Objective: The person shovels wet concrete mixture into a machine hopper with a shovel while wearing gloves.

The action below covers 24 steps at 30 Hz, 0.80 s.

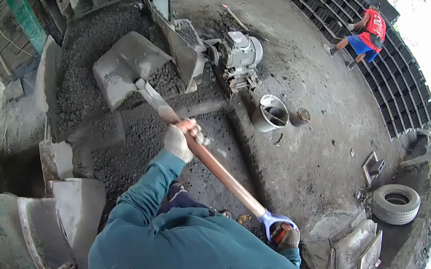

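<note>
A shovel with a brown shaft [215,165] runs diagonally across the view. Its wide grey blade [123,64] lies over dark, gravelly mix [77,60] in a walled pit at the upper left. My left hand [183,141], in a pale fingerless glove, is wrapped round the shaft below the blade socket. My right hand [285,236], also gloved, closes on the blue D-shaped grip [271,221] at the lower end, near my right side. Part of the right hand is hidden by the grip.
An electric motor [241,54] stands right of the pit, with a bucket [269,113] and a small can [300,116] below it. A tyre [395,204] and sacks [351,245] lie at lower right. A person in red [373,28] bends beside stacked dark blocks [392,73].
</note>
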Available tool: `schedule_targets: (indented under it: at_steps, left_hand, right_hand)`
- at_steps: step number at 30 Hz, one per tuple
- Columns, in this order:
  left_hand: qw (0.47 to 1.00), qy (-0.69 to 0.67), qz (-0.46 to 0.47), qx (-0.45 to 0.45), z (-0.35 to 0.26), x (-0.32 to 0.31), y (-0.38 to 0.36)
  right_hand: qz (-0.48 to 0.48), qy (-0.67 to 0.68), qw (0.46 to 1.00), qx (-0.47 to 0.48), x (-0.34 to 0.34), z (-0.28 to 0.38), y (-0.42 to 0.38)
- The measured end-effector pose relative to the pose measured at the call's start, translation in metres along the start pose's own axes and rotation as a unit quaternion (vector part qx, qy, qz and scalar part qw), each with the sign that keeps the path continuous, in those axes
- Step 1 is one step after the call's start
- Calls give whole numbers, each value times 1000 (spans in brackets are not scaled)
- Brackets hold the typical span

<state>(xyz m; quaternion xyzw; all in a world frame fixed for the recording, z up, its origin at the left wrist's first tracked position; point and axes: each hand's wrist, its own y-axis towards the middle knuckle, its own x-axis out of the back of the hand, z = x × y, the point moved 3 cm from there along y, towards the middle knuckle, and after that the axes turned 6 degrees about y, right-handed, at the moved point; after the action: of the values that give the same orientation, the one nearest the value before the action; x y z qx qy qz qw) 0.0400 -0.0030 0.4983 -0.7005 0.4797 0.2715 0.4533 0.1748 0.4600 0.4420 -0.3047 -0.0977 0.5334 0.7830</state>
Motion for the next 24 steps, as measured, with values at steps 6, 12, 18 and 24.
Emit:
schedule_targets:
  at_steps: [6, 12, 18, 24]
  left_hand:
    - [989, -23, -1, 146, 137, 0, -63]
    - [980, -57, 1, 191, 121, 16, -63]
    - [994, 79, -50, 64, -51, 48, 70]
    - [990, 99, -70, -71, -229, 97, 196]
  right_hand:
    - [-109, 31, 993, -17, 118, -16, -49]
    - [-188, 28, 981, -29, 111, -28, -77]
    - [-21, 89, 996, -9, -38, -45, -62]
    - [183, -50, 978, 86, -249, -27, -49]
